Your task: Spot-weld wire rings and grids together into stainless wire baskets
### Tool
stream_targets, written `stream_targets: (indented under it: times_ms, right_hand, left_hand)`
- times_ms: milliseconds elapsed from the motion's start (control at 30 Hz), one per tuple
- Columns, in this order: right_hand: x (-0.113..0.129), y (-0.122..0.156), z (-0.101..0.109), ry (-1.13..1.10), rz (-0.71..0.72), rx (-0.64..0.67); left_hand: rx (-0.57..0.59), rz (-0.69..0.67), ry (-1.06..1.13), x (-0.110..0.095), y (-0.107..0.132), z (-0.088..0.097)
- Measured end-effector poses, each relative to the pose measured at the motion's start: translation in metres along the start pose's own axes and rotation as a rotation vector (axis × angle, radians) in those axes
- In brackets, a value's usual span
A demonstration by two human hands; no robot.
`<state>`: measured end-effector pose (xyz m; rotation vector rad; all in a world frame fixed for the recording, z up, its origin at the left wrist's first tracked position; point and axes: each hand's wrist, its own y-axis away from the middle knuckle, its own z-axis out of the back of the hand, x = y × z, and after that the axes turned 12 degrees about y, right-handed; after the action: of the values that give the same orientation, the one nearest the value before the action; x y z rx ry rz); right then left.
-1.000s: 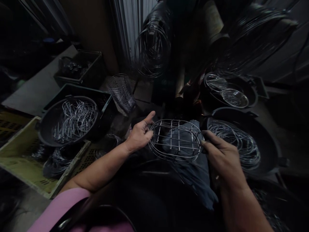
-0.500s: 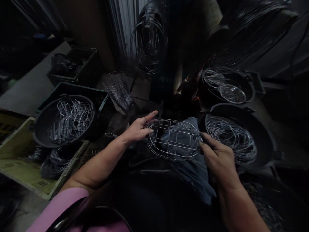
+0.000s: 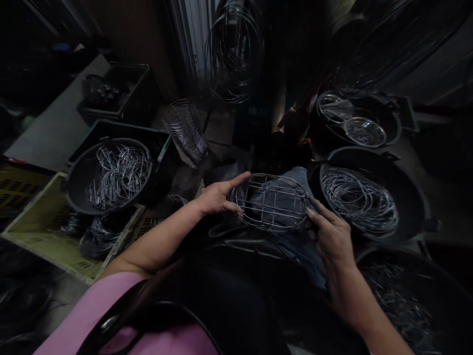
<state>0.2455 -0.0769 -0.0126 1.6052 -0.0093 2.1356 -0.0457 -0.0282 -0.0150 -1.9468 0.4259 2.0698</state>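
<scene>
An oval wire basket [image 3: 275,209], low and open-meshed with bars across it, is held level over my lap. At its left end my left hand [image 3: 219,197] grips the rim, thumb at the near edge and index finger stretched along the far edge. My right hand [image 3: 330,231] pinches the right end between thumb and fingers; some fingertips are hidden. Below the basket, blue denim [image 3: 299,180] shows through the wires. A black apron [image 3: 236,286] covers my front.
On the right, a black basin [image 3: 414,197] holds coiled wire rings, with a basin of wire pieces [image 3: 399,296] nearer me. On the left, another basin [image 3: 72,182] of bent wires sits above a yellow crate [image 3: 40,236]. A stack of wire frames [image 3: 186,130] stands ahead.
My left hand has closed in on the basket's left end, its thumb now over the rim. The basket has moved slightly up and right in view, and the surroundings have shifted with the camera.
</scene>
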Motion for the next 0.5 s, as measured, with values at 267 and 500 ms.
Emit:
stream_targets:
  times_ms: [267, 500]
  right_hand:
    - [-0.003, -0.001, 0.011, 0.148, 0.006, 0.015]
    - [-0.02, -0.021, 0.01, 0.221, 0.042, -0.131]
  left_hand:
    - [-0.006, -0.056, 0.158, -0.002, 0.006, 0.019]
    - [-0.525, -0.367, -0.092, -0.055, -0.055, 0.069]
